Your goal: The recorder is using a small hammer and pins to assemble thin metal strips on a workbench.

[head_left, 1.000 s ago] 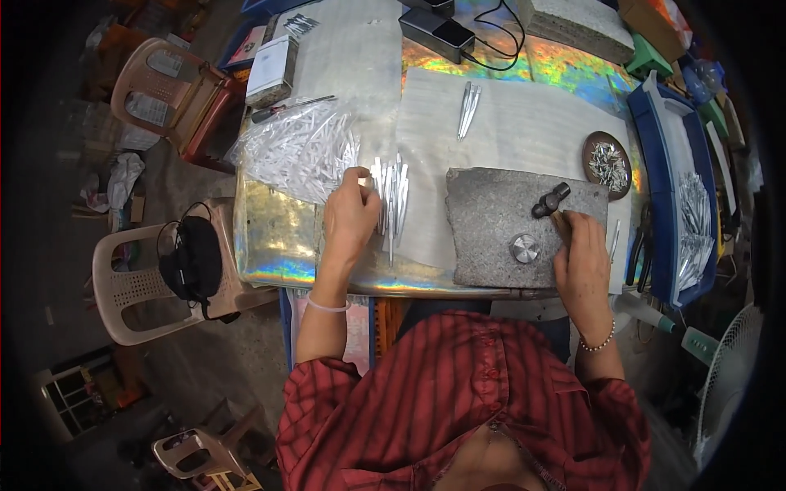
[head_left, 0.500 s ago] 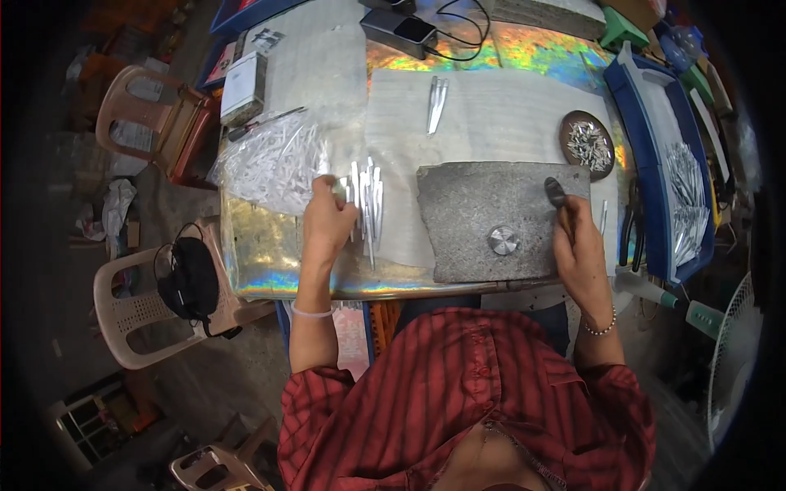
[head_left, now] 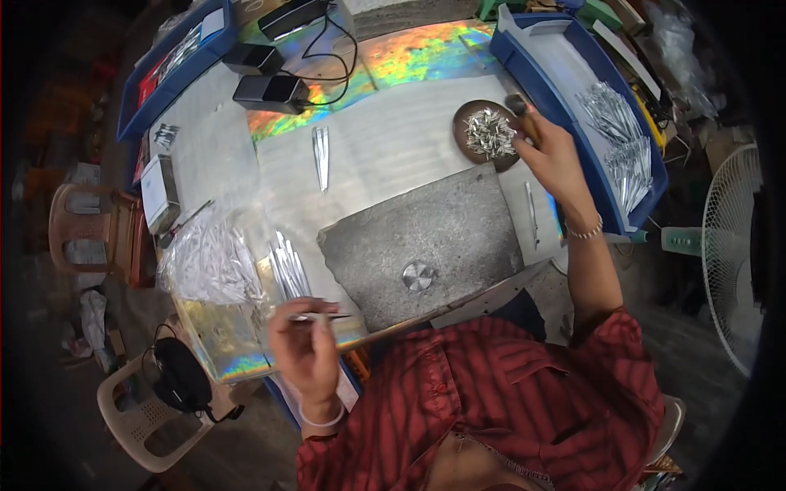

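Observation:
My left hand, at the table's front edge, pinches a thin pointed metal strip between thumb and fingers. My right hand is closed round the wooden handle of a small hammer with a dark head, beside the round brown dish. Many short silvery pieces fill that dish. In front of me lies a flat grey stone slab, bearing a small round metal disc. Several long silvery strips lie beyond my left hand, and more strips lie farther back.
A clear plastic bag of pale slivers lies at the left. Blue trays stand at the right and far left, the right one holding bundles of metal strips. Black devices with a cable sit at the back; a fan stands at right.
My left hand has drawn back from the strips toward me with a metal strip. My right hand has carried the hammer from the slab to the dish. The view has turned rightward.

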Tool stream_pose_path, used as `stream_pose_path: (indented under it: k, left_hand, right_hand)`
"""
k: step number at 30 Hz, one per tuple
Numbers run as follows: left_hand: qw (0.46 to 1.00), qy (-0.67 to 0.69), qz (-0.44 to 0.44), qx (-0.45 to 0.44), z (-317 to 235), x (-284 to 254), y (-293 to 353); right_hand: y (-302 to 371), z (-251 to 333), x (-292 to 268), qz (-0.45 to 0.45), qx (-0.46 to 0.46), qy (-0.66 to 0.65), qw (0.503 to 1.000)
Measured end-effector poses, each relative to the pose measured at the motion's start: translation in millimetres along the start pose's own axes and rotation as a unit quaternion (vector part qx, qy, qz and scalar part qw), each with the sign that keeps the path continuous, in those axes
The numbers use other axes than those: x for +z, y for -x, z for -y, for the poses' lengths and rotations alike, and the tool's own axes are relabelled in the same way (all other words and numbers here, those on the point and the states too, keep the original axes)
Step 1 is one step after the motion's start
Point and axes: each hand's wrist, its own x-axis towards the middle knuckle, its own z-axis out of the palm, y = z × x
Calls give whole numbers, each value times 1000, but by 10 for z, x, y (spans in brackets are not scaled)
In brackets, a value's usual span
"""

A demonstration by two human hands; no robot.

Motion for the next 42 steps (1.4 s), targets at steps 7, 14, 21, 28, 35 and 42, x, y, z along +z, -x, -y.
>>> stream_pose_path:
  k: [7,14,21,28,35,42]
  left_hand:
    - [986,-125,90,61,192,223,36]
    - [966,-171,181,65,437,247,48]
    - [982,-148,103,64,475,331,152]
    - [959,-237,147,41,184,380,212]
    - [954,-254,145,63,-110,671,230]
    - [954,-234,174,69,-171,750,322]
  right_hand:
    - [-362,-159,473,79,-44,132,987]
    - [-396,-339,412,67,-32,87,993]
    - [-361,-205,459,6,-40,60,997]
    - [-281,-318,476,-80,-50,54,994]
    - [-248,-334,557,-209,-48,-9,977]
    - [-137,-460,418,-194,-67,-75,976]
